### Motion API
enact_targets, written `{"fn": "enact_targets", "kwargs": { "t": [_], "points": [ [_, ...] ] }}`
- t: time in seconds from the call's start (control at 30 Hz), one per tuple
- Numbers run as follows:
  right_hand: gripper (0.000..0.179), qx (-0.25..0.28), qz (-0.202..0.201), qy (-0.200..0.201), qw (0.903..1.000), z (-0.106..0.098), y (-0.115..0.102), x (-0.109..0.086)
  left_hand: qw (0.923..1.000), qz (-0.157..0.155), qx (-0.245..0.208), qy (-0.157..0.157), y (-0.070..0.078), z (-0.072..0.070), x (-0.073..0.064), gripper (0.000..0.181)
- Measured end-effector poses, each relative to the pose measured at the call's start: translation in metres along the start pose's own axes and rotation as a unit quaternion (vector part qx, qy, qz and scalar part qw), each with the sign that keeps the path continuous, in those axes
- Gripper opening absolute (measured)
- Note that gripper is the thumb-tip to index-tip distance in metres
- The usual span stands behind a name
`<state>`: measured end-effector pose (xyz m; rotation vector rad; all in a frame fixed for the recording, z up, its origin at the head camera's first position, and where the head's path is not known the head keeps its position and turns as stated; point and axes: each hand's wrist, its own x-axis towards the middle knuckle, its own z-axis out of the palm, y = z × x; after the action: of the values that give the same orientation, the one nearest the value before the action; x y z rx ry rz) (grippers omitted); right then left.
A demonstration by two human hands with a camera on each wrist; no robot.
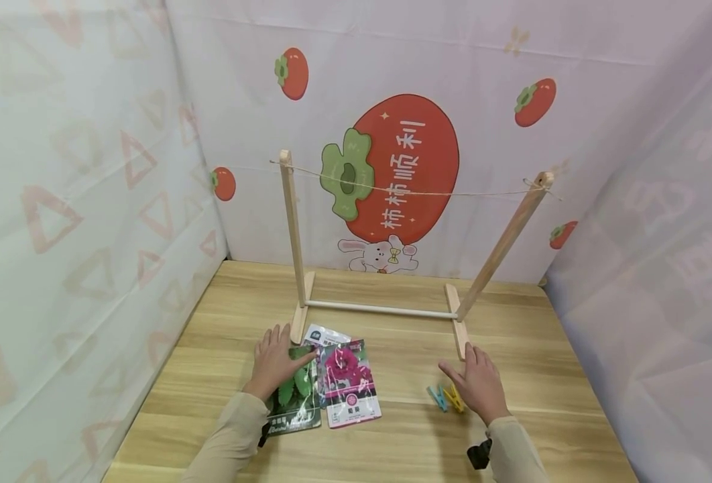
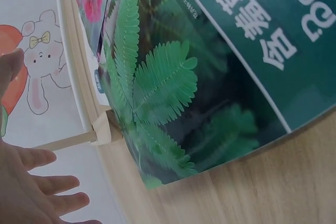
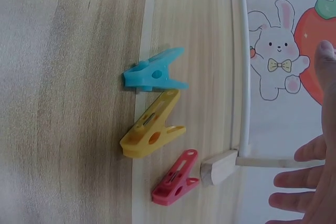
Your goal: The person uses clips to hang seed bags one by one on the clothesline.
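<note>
My left hand (image 1: 273,362) is spread beside and partly over a green-leaf seed packet (image 1: 295,421). In the left wrist view its straight fingers (image 2: 58,183) appear apart from that packet. A pink-flower seed packet (image 1: 351,386) lies to the right, and a whitish packet (image 1: 330,335) shows partly from behind. My right hand (image 1: 483,386), fingers extended and holding nothing, is next to a blue clothespin (image 1: 438,398) and a yellow clothespin (image 1: 454,398). A red clothespin (image 3: 176,178) appears in the right wrist view; the hand hides it in the head view.
A wooden stand has a left post (image 1: 293,231), a right post (image 1: 503,248), a white crossbar (image 1: 380,309) and a string (image 1: 422,193) tied between the tops. Feet (image 1: 460,329) rest on the wooden table (image 1: 392,456). Printed cloth walls (image 1: 241,100) enclose the back and sides.
</note>
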<state>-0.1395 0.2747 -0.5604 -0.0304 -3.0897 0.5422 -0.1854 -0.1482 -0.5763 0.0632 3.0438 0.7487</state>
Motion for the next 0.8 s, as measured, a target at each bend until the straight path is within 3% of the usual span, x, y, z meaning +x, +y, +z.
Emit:
{"fn": "enact_targets", "kwargs": {
  "t": [0.47, 0.8],
  "points": [
    [0.092, -0.005, 0.025, 0.000, 0.9997, 0.008, 0.011, 0.001, 0.9997, -0.011, -0.002, -0.022, -0.017, 0.000, 0.000, 0.095],
    [0.095, -0.022, 0.058, -0.029, 0.9977, 0.012, 0.019, -0.002, 0.9988, -0.028, -0.002, -0.040, -0.021, 0.000, 0.000, 0.097]
  ]
}}
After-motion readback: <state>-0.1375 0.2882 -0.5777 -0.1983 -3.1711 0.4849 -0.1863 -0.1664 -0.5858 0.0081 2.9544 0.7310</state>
